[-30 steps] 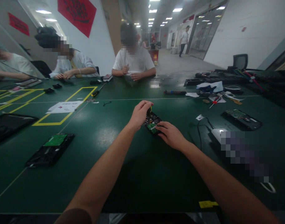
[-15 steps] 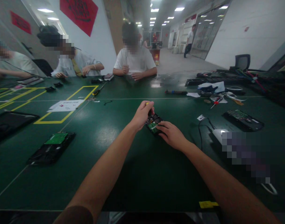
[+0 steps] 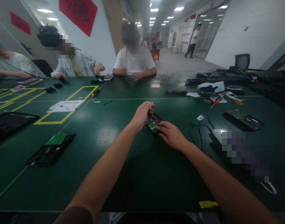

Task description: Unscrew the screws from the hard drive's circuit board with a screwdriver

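Note:
Near the middle of the table lies a small black electronic device (image 3: pixel 153 124) with a green circuit board showing in its open face. My left hand (image 3: pixel 142 114) is closed round a yellow and black screwdriver (image 3: pixel 150 110), held upright over the far part of the device. The screwdriver's tip is hidden, so I cannot tell whether it sits in a screw. My right hand (image 3: pixel 171 133) grips the device's right side, fingers on top by the board and thumb at the near edge.
Similar opened devices lie at left (image 3: pixel 51 147) and right (image 3: pixel 244 119). A blurred-out item (image 3: pixel 245 155) with a cable is beside my right forearm. Another screwdriver (image 3: pixel 216 102) and loose parts lie at the back right. Co-workers (image 3: pixel 134 60) sit across the table (image 3: pixel 123 186).
My left hand has shifted slightly round the screwdriver, and more of its yellow and black handle shows. My right hand and the device stay put. A person in the background has walked.

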The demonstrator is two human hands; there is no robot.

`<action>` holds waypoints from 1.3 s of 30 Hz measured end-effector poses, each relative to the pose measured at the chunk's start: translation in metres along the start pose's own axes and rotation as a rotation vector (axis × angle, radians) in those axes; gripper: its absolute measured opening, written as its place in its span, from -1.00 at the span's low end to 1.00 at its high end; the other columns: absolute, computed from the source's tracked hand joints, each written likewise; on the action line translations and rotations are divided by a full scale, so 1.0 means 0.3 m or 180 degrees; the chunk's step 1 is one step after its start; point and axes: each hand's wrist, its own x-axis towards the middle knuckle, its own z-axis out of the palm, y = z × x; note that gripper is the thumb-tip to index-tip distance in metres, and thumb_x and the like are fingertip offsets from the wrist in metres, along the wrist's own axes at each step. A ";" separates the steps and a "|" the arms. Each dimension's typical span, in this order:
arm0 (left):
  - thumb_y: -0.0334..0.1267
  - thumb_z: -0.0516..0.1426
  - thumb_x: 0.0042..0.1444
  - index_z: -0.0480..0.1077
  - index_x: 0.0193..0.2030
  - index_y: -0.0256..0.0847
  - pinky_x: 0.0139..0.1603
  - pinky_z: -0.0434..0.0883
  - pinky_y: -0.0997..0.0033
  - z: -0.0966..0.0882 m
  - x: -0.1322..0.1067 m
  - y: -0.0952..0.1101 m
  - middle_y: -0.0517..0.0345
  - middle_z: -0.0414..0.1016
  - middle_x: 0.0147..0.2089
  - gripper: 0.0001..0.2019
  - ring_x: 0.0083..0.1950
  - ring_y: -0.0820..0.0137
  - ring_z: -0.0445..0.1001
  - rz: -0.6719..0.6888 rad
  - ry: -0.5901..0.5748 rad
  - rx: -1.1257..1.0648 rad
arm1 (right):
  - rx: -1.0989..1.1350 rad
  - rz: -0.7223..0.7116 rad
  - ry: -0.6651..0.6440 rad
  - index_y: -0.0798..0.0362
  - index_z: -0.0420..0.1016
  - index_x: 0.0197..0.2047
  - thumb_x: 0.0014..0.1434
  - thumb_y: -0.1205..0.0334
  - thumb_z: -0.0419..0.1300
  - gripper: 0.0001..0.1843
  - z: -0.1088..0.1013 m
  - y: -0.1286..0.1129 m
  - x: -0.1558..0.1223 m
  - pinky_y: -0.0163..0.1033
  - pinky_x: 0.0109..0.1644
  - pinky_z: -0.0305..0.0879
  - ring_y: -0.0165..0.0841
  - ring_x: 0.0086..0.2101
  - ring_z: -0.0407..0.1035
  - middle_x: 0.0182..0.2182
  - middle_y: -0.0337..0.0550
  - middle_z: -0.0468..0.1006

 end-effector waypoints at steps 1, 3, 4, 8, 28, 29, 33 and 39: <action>-0.08 0.21 0.20 0.49 -0.29 -0.21 -0.18 0.39 0.43 -0.002 0.001 0.001 0.17 0.43 -0.29 -0.78 -0.26 0.43 0.43 0.0035 0.0009 0.0064 | -0.0005 0.0000 -0.0001 0.02 0.51 0.23 0.35 0.26 0.20 -0.61 0.001 0.001 0.000 0.25 0.30 0.33 0.00 0.23 0.33 0.23 0.09 0.46; -0.07 0.20 0.21 0.51 -0.21 -0.21 -0.19 0.39 0.42 -0.006 0.000 0.006 0.16 0.44 -0.30 -0.77 -0.27 0.42 0.43 0.0034 -0.0047 0.0061 | -0.0003 -0.0007 0.0003 0.03 0.50 0.23 0.36 0.26 0.20 -0.61 0.003 0.002 0.000 0.25 0.30 0.33 -0.01 0.23 0.33 0.23 0.10 0.46; -0.07 0.19 0.22 0.50 -0.16 -0.20 -0.19 0.39 0.40 -0.006 -0.001 0.008 0.16 0.45 -0.31 -0.76 -0.29 0.41 0.44 -0.0007 -0.0100 -0.0021 | 0.0001 -0.0010 0.0007 0.02 0.50 0.24 0.36 0.26 0.20 -0.60 0.003 0.002 0.000 0.25 0.31 0.32 -0.01 0.23 0.33 0.23 0.10 0.46; -0.07 0.14 0.24 0.43 -0.14 -0.17 -0.22 0.41 0.38 0.001 -0.004 0.014 0.19 0.43 -0.36 -0.78 -0.35 0.41 0.44 -0.0150 -0.0176 -0.0333 | 0.0011 -0.0010 0.0008 0.03 0.50 0.24 0.36 0.25 0.20 -0.60 0.002 0.002 0.000 0.25 0.31 0.32 -0.01 0.23 0.33 0.22 0.10 0.46; 0.03 0.17 0.26 0.25 -0.14 -0.11 -0.20 0.43 0.38 -0.001 -0.001 -0.004 0.20 0.47 -0.32 -0.71 -0.34 0.42 0.47 -0.0186 -0.0035 -0.0001 | -0.0019 -0.0008 -0.0025 0.07 0.49 0.23 0.36 0.26 0.19 -0.60 -0.006 -0.009 0.003 0.22 0.32 0.33 -0.01 0.22 0.34 0.22 0.10 0.46; 0.02 0.17 0.25 0.29 -0.16 -0.12 -0.19 0.43 0.38 -0.001 -0.002 -0.002 0.19 0.48 -0.31 -0.72 -0.31 0.41 0.47 -0.0206 -0.0063 -0.0041 | -0.0008 -0.0014 -0.0020 0.06 0.49 0.24 0.36 0.26 0.19 -0.60 -0.006 -0.008 0.002 0.22 0.32 0.32 -0.01 0.22 0.34 0.22 0.10 0.46; -0.06 0.17 0.20 0.43 -0.26 -0.17 -0.17 0.43 0.38 -0.005 0.003 0.000 0.15 0.44 -0.28 -0.78 -0.24 0.38 0.47 -0.0072 0.0090 -0.0079 | 0.0042 -0.0012 0.0013 0.02 0.49 0.24 0.35 0.26 0.20 -0.60 -0.004 -0.005 0.002 0.24 0.31 0.33 -0.02 0.22 0.35 0.22 0.08 0.47; -0.09 0.12 0.23 0.47 -0.16 -0.18 -0.18 0.42 0.35 -0.010 0.005 0.015 0.15 0.46 -0.33 -0.77 -0.30 0.38 0.47 -0.0039 0.0071 0.0002 | 0.0132 -0.0002 0.0043 -0.02 0.50 0.23 0.33 0.27 0.23 -0.58 -0.005 -0.004 0.003 0.28 0.31 0.31 -0.02 0.22 0.35 0.22 0.08 0.47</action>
